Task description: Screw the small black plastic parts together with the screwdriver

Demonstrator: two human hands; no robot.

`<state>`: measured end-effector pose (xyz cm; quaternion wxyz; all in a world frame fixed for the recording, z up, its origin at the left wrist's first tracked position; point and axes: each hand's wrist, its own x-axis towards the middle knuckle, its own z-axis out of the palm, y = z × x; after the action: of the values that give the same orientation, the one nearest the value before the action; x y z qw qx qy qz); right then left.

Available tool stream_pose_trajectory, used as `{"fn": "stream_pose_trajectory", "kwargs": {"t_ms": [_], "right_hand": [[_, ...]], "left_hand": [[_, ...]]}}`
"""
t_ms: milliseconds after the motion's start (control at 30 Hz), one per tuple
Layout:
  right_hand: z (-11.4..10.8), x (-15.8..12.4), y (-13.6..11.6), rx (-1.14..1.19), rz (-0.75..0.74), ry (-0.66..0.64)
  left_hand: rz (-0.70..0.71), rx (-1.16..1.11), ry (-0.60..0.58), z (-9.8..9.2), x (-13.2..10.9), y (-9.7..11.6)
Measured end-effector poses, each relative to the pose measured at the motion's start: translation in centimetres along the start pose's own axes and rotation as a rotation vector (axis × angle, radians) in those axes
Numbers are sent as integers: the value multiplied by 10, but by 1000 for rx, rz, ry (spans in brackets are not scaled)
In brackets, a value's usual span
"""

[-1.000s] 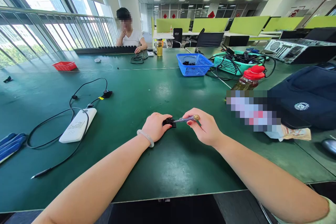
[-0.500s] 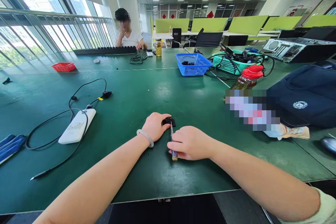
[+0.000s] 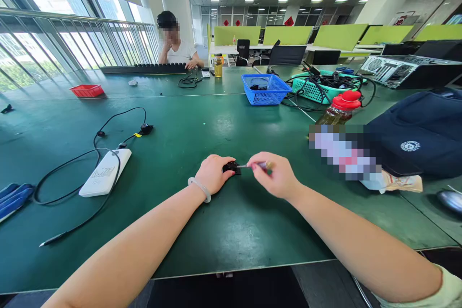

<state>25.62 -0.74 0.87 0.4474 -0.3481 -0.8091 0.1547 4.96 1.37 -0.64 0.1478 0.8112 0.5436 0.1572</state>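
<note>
With the left hand [image 3: 211, 174], pinches a small black part [image 3: 230, 167] between thumb and fingers on the green tabletop [image 3: 180, 125], straight ahead. With the right hand [image 3: 279, 175], grips a screwdriver [image 3: 266, 165] by the handle, pointing the shaft leftward at the part. Cannot tell tip contact.

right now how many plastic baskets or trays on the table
3: a red tray at left, a blue basket beyond the right hand, a teal basket right of that; the navy bag could hide others.
</note>
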Motion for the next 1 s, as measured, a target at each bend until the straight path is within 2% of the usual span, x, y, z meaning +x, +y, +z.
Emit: {"fn": "stream_pose_trajectory", "kwargs": {"t_ms": [100,167,267,333,433,600,667,733,833,1000], "right_hand": [[9,-7,-16,-254,-326,-152],[17,-12,-21,-398,-458,-274],[26,-17,-19,-479,-542,-440],[28,-17,-16,-461,-559,-473],[21,-13,-12,-347,-475,-364],[-2,-3,-6,45,-7,-62],[-5,-2,-1,197,156,-16],[-5,-2,3,297,255,-23],[-3,-1,4,296,281,-43],[-2,0,-3,159,160,-62]], "left_hand": [[-3,-2,2,1,0,-1],[-14,-2,2,1,1,-1],[-20,-5,7,1,0,0],[-21,-4,7,1,0,1],[-19,8,6,1,0,1],[0,16,4,0,0,0],[-5,13,0,-1,0,1],[-7,9,-1,-2,0,1],[-9,10,-4,-2,0,1],[-1,8,5,0,0,-1]]}}
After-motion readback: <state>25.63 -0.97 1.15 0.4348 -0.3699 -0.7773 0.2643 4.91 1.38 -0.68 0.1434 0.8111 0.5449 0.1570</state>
